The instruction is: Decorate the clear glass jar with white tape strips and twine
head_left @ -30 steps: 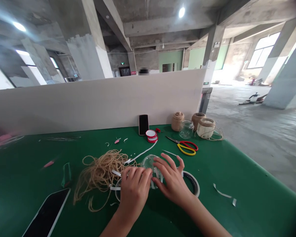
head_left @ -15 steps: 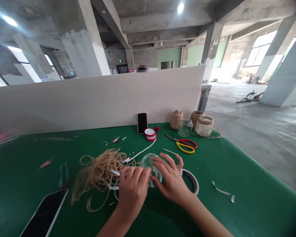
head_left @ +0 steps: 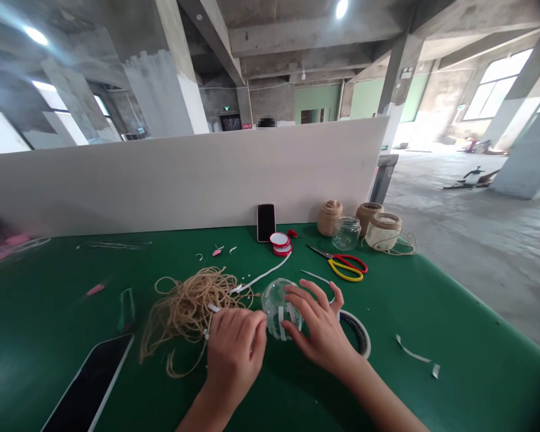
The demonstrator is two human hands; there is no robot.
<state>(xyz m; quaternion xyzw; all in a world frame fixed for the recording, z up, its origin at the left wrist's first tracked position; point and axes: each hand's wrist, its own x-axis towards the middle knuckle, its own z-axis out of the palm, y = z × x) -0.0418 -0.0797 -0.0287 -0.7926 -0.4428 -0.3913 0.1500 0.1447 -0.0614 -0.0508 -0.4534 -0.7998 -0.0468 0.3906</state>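
Note:
A clear glass jar (head_left: pixel 278 305) lies on its side on the green table (head_left: pixel 454 324), with white tape strips stuck along it. My right hand (head_left: pixel 320 327) cups the jar from the right, fingers curled over it. My left hand (head_left: pixel 234 353) is closed just left of the jar, pinching a white strip near the jar's mouth. A tangle of tan twine (head_left: pixel 189 306) lies left of the jar. A white tape roll (head_left: pixel 359 331) lies flat behind my right hand.
Red-and-yellow scissors (head_left: pixel 342 265), a red tape roll (head_left: pixel 279 243), an upright phone (head_left: pixel 266 222), an empty glass jar (head_left: pixel 346 233) and twine-wrapped jars (head_left: pixel 382 230) stand near a white partition (head_left: pixel 184 180). Another phone (head_left: pixel 87 390) lies front left. Tape scraps (head_left: pixel 416 356) lie at right.
My left hand has slid back toward me and left, off the jar, with its fingers now pinched. The jar shows more fully. My right hand stays on it.

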